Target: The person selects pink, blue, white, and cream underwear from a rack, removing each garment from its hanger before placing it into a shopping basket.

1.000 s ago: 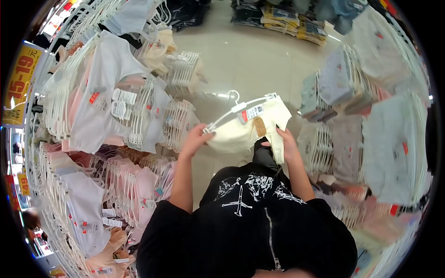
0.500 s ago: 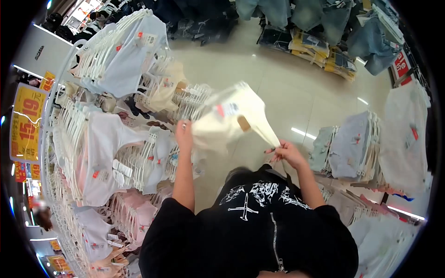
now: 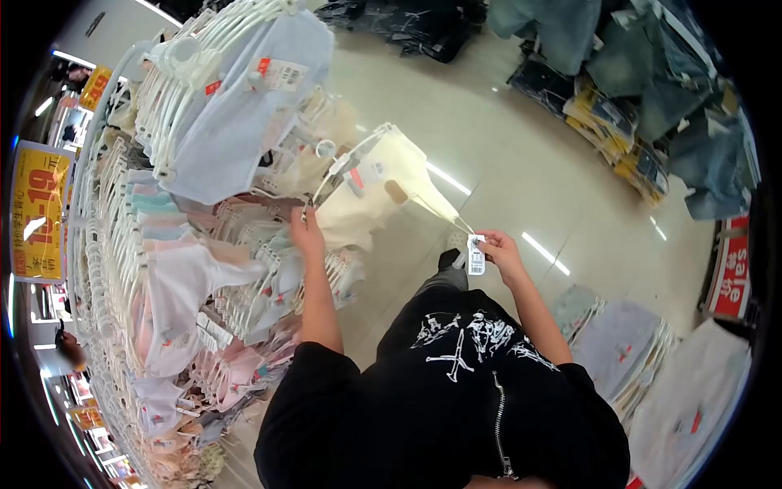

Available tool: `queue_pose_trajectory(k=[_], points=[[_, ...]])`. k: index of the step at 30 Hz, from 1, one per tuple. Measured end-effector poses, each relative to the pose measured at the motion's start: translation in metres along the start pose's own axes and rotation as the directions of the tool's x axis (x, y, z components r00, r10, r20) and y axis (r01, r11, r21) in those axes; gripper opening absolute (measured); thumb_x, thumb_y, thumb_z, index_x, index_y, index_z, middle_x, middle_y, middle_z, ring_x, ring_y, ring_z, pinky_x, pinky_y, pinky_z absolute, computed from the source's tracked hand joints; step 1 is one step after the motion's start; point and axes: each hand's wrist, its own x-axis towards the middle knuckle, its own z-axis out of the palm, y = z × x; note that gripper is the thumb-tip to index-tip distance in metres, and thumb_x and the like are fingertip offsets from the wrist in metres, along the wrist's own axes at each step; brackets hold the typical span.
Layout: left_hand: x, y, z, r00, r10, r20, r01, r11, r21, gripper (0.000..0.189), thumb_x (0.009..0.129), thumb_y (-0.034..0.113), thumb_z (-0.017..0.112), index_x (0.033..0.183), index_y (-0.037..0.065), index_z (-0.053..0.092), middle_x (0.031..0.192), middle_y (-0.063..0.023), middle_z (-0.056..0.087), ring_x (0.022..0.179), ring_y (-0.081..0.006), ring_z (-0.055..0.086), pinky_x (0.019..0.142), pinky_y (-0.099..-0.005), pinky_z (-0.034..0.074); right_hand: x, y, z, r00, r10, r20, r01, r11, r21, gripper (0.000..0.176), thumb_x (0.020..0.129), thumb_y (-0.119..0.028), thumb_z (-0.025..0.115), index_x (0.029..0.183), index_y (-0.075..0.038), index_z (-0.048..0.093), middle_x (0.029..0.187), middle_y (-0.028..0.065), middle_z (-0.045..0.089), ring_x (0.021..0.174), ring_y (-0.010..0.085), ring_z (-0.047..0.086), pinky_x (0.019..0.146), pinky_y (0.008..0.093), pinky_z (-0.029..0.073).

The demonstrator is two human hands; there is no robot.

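A cream bra top point(image 3: 366, 196) on a white hanger point(image 3: 352, 153) stretches between my two hands above the floor. My left hand point(image 3: 308, 235) is closed at the top's left edge, by the lower end of the hanger. My right hand point(image 3: 503, 254) pinches a white price tag point(image 3: 476, 256) with a barcode, at the end of the top's thin drawn-out strap. A red-and-white label and a tan patch show on the cream fabric. The exact grip of my left fingers is partly hidden.
A rack of hanging tops point(image 3: 175, 285) fills the left side, with pale blue garments point(image 3: 244, 106) at its upper end. Denim point(image 3: 643, 73) hangs at the upper right. More garments point(image 3: 615, 346) hang at the lower right, near a red sale sign point(image 3: 729, 273). Tiled floor point(image 3: 456, 106) lies between.
The view has turned and shifted, bringing the left rack closer. The cream top's hanger now shows more plainly, and the white tag has come into sight at my right fingers.
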Motion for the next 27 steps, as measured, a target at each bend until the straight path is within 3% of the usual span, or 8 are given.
queue_pose_trajectory(k=[10,18,21,23,24,25,26,27], points=[[0.063,-0.085,0.037,0.977,-0.077,-0.197,0.064,0.996,-0.068,0.021,0.082,0.012,0.054,0.097,-0.003,0.052,0.094,-0.0126,0.058,0.084,-0.0224,0.053,0.077,-0.0327,0.041,0.116,-0.043,-0.008,0.984,0.157,0.087,-0.142,0.977,-0.156,0.033,0.075,-0.006,0.055,0.107,-0.004,0.05,0.078,0.0063,0.06,0.067,0.0124,0.058,0.06,0.0232,0.047],[0.023,-0.189,0.059,0.919,-0.28,-0.278,0.196,0.936,-0.293,0.031,0.075,0.015,0.062,0.095,-0.007,0.052,0.086,-0.0156,0.058,0.077,-0.0258,0.055,0.071,-0.0363,0.044,0.136,0.005,-0.068,0.91,0.361,-0.201,-0.359,0.932,0.048,0.029,0.075,-0.008,0.054,0.103,-0.005,0.052,0.079,0.0078,0.061,0.064,0.0133,0.058,0.057,0.0255,0.048],[-0.017,-0.188,0.079,0.663,-0.708,-0.241,0.659,0.706,-0.26,0.021,0.076,0.018,0.062,0.074,0.0,0.052,0.07,-0.0106,0.054,0.059,-0.0199,0.051,0.049,-0.0327,0.045,0.124,0.03,-0.107,0.868,0.427,-0.253,-0.437,0.899,0.02,0.027,0.075,-0.005,0.054,0.101,-0.005,0.052,0.079,0.0085,0.06,0.062,0.0133,0.058,0.052,0.0225,0.047],[-0.048,-0.215,0.099,0.636,-0.77,-0.049,0.759,0.613,0.219,0.021,0.076,0.023,0.058,0.08,0.002,0.056,0.077,-0.0111,0.057,0.067,-0.0225,0.054,0.057,-0.0356,0.045,0.118,0.07,-0.148,0.866,0.391,-0.311,-0.433,0.898,-0.075,0.024,0.074,-0.004,0.055,0.098,-0.004,0.053,0.077,0.0094,0.06,0.06,0.0138,0.058,0.051,0.0233,0.047],[-0.06,-0.243,0.107,0.691,-0.684,0.233,0.282,0.553,0.784,0.023,0.076,0.025,0.056,0.084,0.003,0.058,0.08,-0.0113,0.058,0.072,-0.0238,0.056,0.061,-0.0371,0.045,0.116,0.079,-0.164,0.862,0.37,-0.345,-0.43,0.895,-0.114,0.023,0.073,-0.003,0.055,0.096,-0.004,0.053,0.077,0.0098,0.06,0.059,0.014,0.058,0.05,0.0237,0.047],[-0.071,-0.246,0.123,0.632,-0.613,0.474,-0.132,0.517,0.846,0.026,0.076,0.028,0.054,0.087,0.005,0.06,0.084,-0.0116,0.06,0.076,-0.0251,0.058,0.065,-0.0386,0.045,0.115,0.073,-0.175,0.839,0.374,-0.395,-0.403,0.915,0.01,0.022,0.072,-0.003,0.056,0.094,-0.004,0.054,0.076,0.0099,0.06,0.058,0.0143,0.057,0.049,0.024,0.047],[-0.075,-0.245,0.132,0.463,-0.274,0.843,-0.739,0.405,0.538,0.025,0.072,0.028,0.06,0.072,0.003,0.061,0.075,-0.0114,0.059,0.068,-0.0243,0.058,0.056,-0.0406,0.045,0.115,0.069,-0.185,0.813,0.381,-0.44,-0.36,0.923,0.135,0.021,0.071,-0.002,0.056,0.091,-0.003,0.055,0.074,0.01,0.06,0.058,0.0146,0.057,0.049,0.0242,0.047],[-0.075,-0.209,0.154,0.337,-0.355,0.872,-0.692,0.535,0.485,0.024,0.068,0.026,0.062,0.066,0.002,0.061,0.075,-0.0129,0.06,0.065,-0.0267,0.058,0.059,-0.0416,0.044,0.115,0.066,-0.198,0.785,0.392,-0.479,-0.303,0.918,0.255,0.02,0.07,-0.002,0.057,0.089,-0.003,0.055,0.073,0.01,0.06,0.057,0.0149,0.057,0.048,0.0244,0.048]])
